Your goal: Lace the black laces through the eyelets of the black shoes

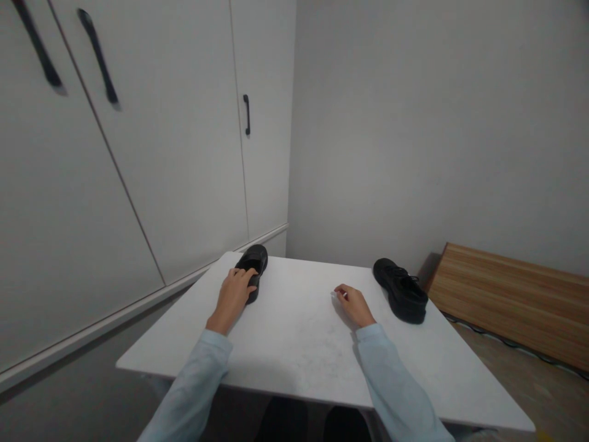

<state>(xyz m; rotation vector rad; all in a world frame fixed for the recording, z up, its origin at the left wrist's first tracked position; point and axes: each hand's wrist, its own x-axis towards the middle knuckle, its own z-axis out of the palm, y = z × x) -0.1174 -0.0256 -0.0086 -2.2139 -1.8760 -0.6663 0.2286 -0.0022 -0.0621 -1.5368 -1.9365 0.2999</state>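
At the table's back left lies a black shoe [256,256], its toe pointing away. My left hand [236,293] is closed on the near part of this shoe, fingers over its opening and thumb at the right side. My right hand [353,302] hovers or rests over the middle right of the white table [294,319], fingers pinched on a small whitish thing [334,294] too small to name. To the right of that hand stands a second black shoe [405,298] with laces, its toe toward the back left.
White cabinets [184,153] with dark handles rise on the left, close to the table's left edge. A grey wall [391,135] stands behind the table. A wooden panel [515,294] leans at the right, beyond the lace-up shoe.
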